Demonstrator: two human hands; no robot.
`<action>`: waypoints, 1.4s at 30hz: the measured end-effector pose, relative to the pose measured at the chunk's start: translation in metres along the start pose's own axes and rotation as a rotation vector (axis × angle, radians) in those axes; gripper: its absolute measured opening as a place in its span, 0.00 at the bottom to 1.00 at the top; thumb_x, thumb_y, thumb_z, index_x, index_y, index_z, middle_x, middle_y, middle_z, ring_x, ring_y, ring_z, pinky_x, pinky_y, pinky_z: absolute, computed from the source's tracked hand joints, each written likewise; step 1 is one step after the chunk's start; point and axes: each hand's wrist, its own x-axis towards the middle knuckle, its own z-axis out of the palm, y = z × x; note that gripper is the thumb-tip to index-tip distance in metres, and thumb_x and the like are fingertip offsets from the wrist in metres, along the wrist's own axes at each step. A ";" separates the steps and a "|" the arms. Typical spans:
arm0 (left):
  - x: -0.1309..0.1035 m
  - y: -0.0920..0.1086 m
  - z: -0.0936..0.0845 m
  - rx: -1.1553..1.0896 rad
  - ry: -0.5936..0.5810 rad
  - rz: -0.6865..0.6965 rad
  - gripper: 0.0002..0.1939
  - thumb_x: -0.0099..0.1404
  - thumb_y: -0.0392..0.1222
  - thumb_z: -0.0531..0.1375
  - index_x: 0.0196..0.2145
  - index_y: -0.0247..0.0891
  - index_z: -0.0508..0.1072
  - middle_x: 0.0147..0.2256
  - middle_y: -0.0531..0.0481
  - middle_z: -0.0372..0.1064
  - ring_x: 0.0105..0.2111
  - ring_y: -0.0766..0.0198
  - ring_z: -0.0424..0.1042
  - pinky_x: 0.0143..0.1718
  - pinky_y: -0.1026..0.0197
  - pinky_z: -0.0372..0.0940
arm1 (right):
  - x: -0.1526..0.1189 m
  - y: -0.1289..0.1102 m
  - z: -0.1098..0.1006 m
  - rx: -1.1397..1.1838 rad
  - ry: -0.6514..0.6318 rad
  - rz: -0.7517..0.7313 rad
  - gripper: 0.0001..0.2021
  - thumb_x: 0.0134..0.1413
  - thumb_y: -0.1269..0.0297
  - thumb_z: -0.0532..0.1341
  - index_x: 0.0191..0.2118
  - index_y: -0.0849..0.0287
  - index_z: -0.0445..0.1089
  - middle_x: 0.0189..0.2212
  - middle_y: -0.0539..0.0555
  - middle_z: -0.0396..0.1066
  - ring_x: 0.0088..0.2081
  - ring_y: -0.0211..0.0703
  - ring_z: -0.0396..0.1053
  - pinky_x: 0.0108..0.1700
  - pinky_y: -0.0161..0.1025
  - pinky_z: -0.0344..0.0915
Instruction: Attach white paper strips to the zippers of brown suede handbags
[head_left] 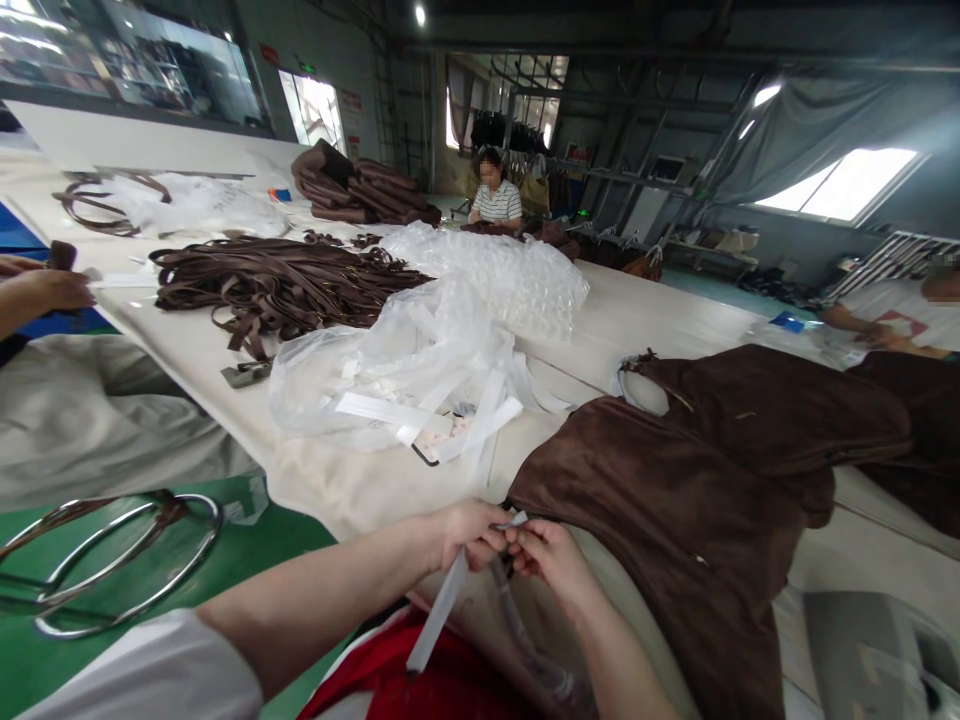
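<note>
My left hand (474, 535) is closed around a white strip (441, 615), whose long tail hangs down over my red clothing. At its fingertips my right hand (553, 562) pinches the short upper end of the same strip, and the two hands touch. Just beside them lies the top corner of a dark brown suede-like bag (660, 520), spread on the table. A clear plastic-wrapped loop (517, 620) hangs below my fingers. What the strip is wrapped around there is hidden by my fingers.
More white strips (390, 410) lie on crumpled clear plastic (330, 385). Behind are a heap of brown straps (277, 285), bubble wrap (510, 275) and folded brown pieces (360, 190). A co-worker's hand (56, 290) is at left; other people sit farther off. A grey device (855, 650) stands at right.
</note>
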 end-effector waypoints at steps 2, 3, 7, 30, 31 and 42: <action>-0.002 -0.002 0.001 -0.107 -0.127 -0.060 0.12 0.64 0.43 0.54 0.25 0.36 0.63 0.13 0.63 0.40 0.11 0.75 0.32 0.12 0.69 0.30 | 0.000 -0.001 0.002 -0.016 0.007 -0.022 0.16 0.44 0.51 0.64 0.27 0.60 0.71 0.21 0.48 0.69 0.22 0.36 0.64 0.26 0.33 0.58; -0.003 -0.004 0.002 -0.147 -0.163 -0.065 0.11 0.65 0.42 0.53 0.26 0.36 0.63 0.14 0.62 0.41 0.11 0.75 0.33 0.12 0.69 0.31 | 0.000 -0.001 0.002 -0.020 0.008 -0.033 0.15 0.45 0.51 0.64 0.26 0.60 0.70 0.19 0.48 0.68 0.22 0.36 0.64 0.26 0.33 0.58; -0.005 -0.010 0.005 -0.194 -0.169 -0.051 0.14 0.66 0.47 0.53 0.27 0.36 0.65 0.14 0.62 0.41 0.10 0.75 0.35 0.12 0.71 0.34 | 0.001 0.000 0.002 -0.035 -0.002 -0.063 0.16 0.46 0.51 0.62 0.22 0.59 0.67 0.19 0.47 0.67 0.23 0.35 0.63 0.26 0.33 0.59; -0.009 -0.043 0.025 1.998 0.635 0.565 0.19 0.66 0.34 0.49 0.53 0.27 0.62 0.37 0.35 0.68 0.35 0.51 0.72 0.32 0.55 0.67 | -0.022 -0.033 -0.002 -0.417 0.247 0.058 0.30 0.53 0.37 0.49 0.16 0.56 0.68 0.13 0.53 0.67 0.13 0.39 0.61 0.18 0.37 0.54; -0.009 -0.044 0.025 2.019 0.639 0.563 0.20 0.66 0.33 0.49 0.55 0.26 0.61 0.37 0.35 0.68 0.35 0.51 0.72 0.31 0.55 0.67 | -0.022 -0.036 0.000 -0.483 0.269 0.026 0.30 0.53 0.37 0.50 0.15 0.55 0.67 0.12 0.53 0.66 0.12 0.39 0.60 0.19 0.37 0.53; -0.005 -0.050 0.029 2.048 0.675 0.554 0.19 0.64 0.33 0.50 0.53 0.27 0.62 0.39 0.35 0.67 0.33 0.53 0.72 0.29 0.57 0.65 | -0.018 -0.032 0.002 -0.498 0.240 -0.060 0.13 0.49 0.54 0.59 0.21 0.56 0.70 0.15 0.50 0.69 0.15 0.38 0.62 0.20 0.36 0.53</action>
